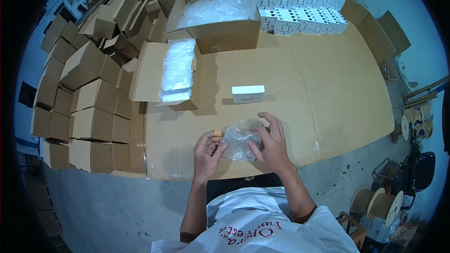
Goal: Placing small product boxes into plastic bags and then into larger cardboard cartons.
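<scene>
A clear plastic bag (241,143) is held between my hands just above the table's near edge. My left hand (209,152) pinches the bag's left side with thumb and fingers; an orange-tan band wraps one fingertip. On the bag's right side is my right hand (273,144), its thumb and index finger at the plastic and the other fingers stretched forward. Whatever the bag may contain cannot be made out. A small white box (248,94) stands by itself on the cardboard-covered table (337,93), a little beyond my hands.
An open carton (225,37) of clear plastic bags stands at the back. Left of centre, a smaller open carton (140,77) holds bagged items (178,68) in a row. White boxes (304,21) are stacked at the back right. Brown cartons (93,122) pile along the left.
</scene>
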`<state>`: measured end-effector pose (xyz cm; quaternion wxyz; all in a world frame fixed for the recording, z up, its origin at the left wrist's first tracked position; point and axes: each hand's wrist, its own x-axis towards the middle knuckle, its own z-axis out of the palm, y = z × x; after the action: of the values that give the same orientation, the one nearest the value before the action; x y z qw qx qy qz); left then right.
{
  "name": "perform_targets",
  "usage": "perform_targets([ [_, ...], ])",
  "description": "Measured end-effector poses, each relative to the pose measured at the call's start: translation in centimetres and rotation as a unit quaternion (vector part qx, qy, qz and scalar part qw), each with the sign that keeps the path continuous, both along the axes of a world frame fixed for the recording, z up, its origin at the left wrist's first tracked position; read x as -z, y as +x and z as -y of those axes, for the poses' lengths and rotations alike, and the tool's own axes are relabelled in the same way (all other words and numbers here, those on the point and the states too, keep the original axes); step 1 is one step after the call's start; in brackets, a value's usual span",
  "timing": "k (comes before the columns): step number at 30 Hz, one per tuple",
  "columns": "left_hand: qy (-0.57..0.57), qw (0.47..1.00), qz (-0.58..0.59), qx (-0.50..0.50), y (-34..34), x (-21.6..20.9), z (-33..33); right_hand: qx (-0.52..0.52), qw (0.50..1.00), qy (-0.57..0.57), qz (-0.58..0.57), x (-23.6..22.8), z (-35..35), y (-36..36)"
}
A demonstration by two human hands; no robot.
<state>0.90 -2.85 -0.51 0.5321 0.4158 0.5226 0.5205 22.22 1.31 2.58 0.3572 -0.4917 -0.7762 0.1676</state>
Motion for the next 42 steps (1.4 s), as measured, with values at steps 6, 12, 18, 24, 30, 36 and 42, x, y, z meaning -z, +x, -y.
perform_targets([
  [6,0.014,0.995,-0.096,-0.011,-0.6,0.5,-0.2,-0.05,0.985,-0.102,-0.127,0.4,-0.6,1.4],
  [12,0.025,0.998,-0.066,0.001,-0.7,0.3,-0.4,-0.075,0.995,-0.019,0.06,-1.1,-1.1,0.0],
  [18,0.021,0.997,-0.079,-0.006,-0.9,0.5,-0.4,-0.08,0.989,-0.034,0.122,-0.2,-1.2,0.1],
  [24,0.012,0.973,-0.231,-0.014,-1.0,-0.6,-0.1,-0.111,0.987,-0.08,-0.08,-1.0,-1.4,1.3],
  [30,0.325,0.834,-0.434,0.108,0.4,-7.4,-1.5,-0.167,0.982,-0.058,-0.062,-1.9,-1.3,1.2],
  [36,0.225,0.872,-0.36,0.242,-1.2,-6.4,-4.4,-0.183,0.972,-0.124,-0.076,-2.1,-1.3,2.2],
  [42,0.144,0.913,-0.272,0.269,-2.2,-4.9,-4.8,-0.178,0.973,-0.144,0.011,-1.6,-1.5,2.6],
])
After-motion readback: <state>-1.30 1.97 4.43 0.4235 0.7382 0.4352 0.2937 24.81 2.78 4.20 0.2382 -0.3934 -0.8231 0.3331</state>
